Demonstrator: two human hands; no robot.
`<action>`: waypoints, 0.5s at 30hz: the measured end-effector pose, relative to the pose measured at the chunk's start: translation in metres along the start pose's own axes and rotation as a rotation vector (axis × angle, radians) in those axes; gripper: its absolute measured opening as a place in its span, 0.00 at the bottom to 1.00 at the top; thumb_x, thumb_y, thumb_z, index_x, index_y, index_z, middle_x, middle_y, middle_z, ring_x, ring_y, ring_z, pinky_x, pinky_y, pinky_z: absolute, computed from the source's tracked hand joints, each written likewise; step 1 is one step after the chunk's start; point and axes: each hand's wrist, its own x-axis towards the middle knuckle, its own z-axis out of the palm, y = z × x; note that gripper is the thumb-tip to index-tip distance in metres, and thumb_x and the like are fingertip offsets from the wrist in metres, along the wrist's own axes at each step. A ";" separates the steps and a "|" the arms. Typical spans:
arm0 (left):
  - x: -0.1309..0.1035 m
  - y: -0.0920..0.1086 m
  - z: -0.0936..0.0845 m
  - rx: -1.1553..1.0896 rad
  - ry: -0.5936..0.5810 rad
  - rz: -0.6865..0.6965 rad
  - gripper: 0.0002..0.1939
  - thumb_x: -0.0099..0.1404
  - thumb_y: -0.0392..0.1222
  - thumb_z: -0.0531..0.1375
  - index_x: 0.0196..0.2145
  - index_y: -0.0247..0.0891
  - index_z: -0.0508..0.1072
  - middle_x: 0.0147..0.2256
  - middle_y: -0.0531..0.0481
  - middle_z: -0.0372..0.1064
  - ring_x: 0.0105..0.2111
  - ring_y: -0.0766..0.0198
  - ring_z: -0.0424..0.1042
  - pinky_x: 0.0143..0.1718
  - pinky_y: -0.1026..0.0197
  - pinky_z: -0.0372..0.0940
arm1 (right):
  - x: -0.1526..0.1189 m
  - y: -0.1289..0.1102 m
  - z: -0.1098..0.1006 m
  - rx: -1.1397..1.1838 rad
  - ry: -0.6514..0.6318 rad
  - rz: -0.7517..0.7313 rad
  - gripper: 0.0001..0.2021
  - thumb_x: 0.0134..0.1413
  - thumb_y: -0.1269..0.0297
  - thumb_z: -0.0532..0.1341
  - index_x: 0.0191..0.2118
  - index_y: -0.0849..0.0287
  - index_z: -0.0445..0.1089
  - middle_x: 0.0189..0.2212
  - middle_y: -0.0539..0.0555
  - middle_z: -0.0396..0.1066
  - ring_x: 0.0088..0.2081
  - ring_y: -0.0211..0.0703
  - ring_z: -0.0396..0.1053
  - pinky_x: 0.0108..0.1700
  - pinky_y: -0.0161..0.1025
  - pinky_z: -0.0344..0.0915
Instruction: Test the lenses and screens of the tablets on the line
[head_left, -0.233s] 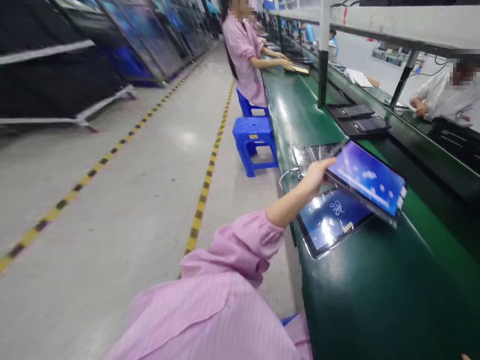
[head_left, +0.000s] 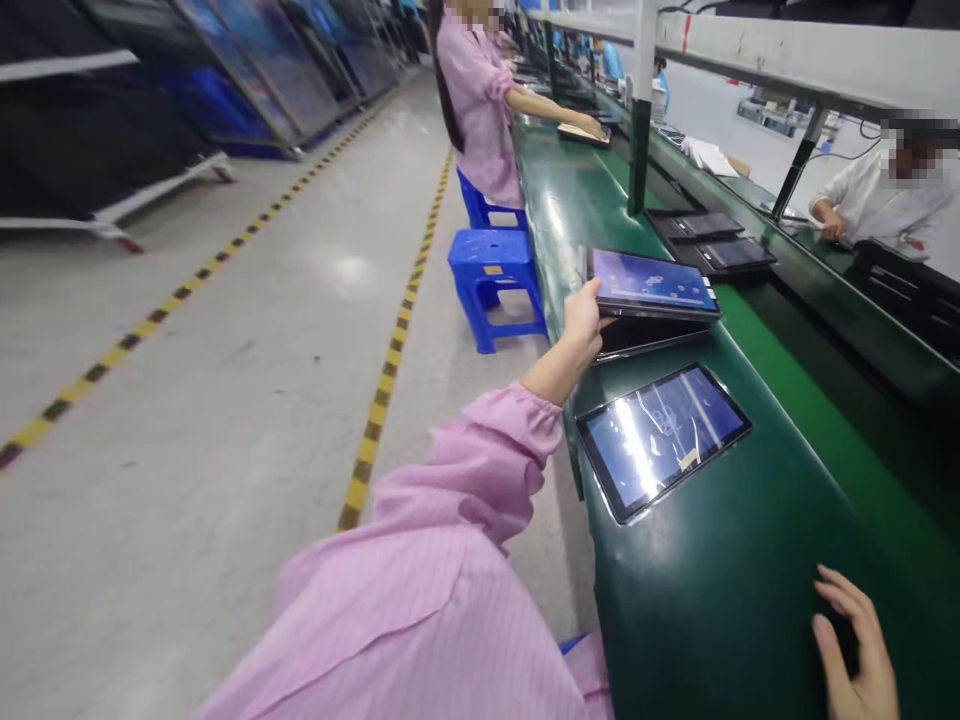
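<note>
My left hand (head_left: 583, 318) grips the near-left end of a tablet (head_left: 652, 280) whose screen is lit blue and purple. The held tablet is tilted above another dark flat device (head_left: 652, 338), which it largely hides. Nearer to me, a second lit tablet (head_left: 667, 435) lies face up on the green bench, with glare across its screen, a squiggle at its middle and a small pale label. At the lower right my right hand (head_left: 859, 640) hovers by the bench top with fingers apart and nothing in it.
The green bench (head_left: 697, 600) runs away from me beside a dark green belt. Dark devices on a tray (head_left: 716, 240) sit beyond. Blue stools (head_left: 491, 265) stand left of the bench. A co-worker in pink (head_left: 480, 110) works farther along; another person in white (head_left: 877, 195) sits across.
My left hand has carried the tablet leftward and away from me, over the dark device. My right hand has come into view at the lower right.
</note>
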 end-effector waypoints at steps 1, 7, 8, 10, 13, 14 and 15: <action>0.007 -0.006 -0.005 0.006 0.019 -0.001 0.06 0.75 0.38 0.58 0.39 0.34 0.73 0.33 0.52 0.72 0.31 0.67 0.74 0.36 0.64 0.73 | 0.015 -0.006 0.019 -0.050 -0.050 -0.089 0.17 0.69 0.47 0.60 0.50 0.52 0.75 0.57 0.63 0.72 0.58 0.65 0.70 0.57 0.65 0.68; 0.027 -0.023 -0.035 0.171 0.001 -0.053 0.10 0.75 0.44 0.63 0.44 0.32 0.75 0.39 0.48 0.74 0.35 0.64 0.76 0.37 0.59 0.75 | 0.100 -0.064 0.121 -0.251 -0.107 -0.475 0.17 0.75 0.56 0.51 0.56 0.54 0.73 0.63 0.61 0.65 0.63 0.59 0.64 0.60 0.59 0.64; 0.027 -0.022 -0.039 0.230 -0.024 -0.061 0.11 0.75 0.45 0.63 0.44 0.32 0.75 0.39 0.48 0.75 0.35 0.63 0.76 0.38 0.59 0.75 | 0.110 -0.072 0.133 -0.262 -0.120 -0.508 0.17 0.74 0.58 0.51 0.57 0.55 0.72 0.65 0.61 0.64 0.64 0.58 0.62 0.62 0.60 0.62; 0.024 -0.018 -0.046 0.373 -0.091 -0.073 0.12 0.74 0.47 0.63 0.44 0.32 0.75 0.39 0.48 0.75 0.35 0.63 0.76 0.39 0.58 0.75 | 0.126 -0.085 0.155 -0.269 -0.151 -0.545 0.19 0.74 0.59 0.50 0.60 0.55 0.71 0.68 0.61 0.60 0.68 0.58 0.58 0.66 0.60 0.58; 0.016 -0.008 -0.060 0.644 -0.217 -0.071 0.15 0.74 0.50 0.64 0.41 0.33 0.76 0.37 0.48 0.76 0.36 0.62 0.77 0.42 0.55 0.75 | 0.138 -0.097 0.176 -0.265 -0.192 -0.567 0.21 0.74 0.59 0.50 0.64 0.52 0.70 0.71 0.58 0.56 0.71 0.57 0.53 0.70 0.61 0.52; 0.013 -0.003 -0.065 0.747 -0.254 -0.060 0.15 0.73 0.50 0.64 0.40 0.33 0.77 0.37 0.48 0.76 0.37 0.61 0.77 0.44 0.53 0.74 | 0.139 -0.099 0.180 -0.262 -0.205 -0.570 0.21 0.73 0.58 0.51 0.64 0.50 0.70 0.71 0.56 0.56 0.71 0.56 0.53 0.70 0.61 0.50; 0.010 0.002 -0.071 0.851 -0.288 -0.042 0.15 0.72 0.50 0.64 0.38 0.33 0.77 0.37 0.47 0.77 0.38 0.59 0.77 0.47 0.52 0.73 | 0.139 -0.101 0.181 -0.259 -0.212 -0.565 0.20 0.73 0.57 0.51 0.63 0.48 0.71 0.72 0.54 0.56 0.71 0.56 0.53 0.71 0.61 0.49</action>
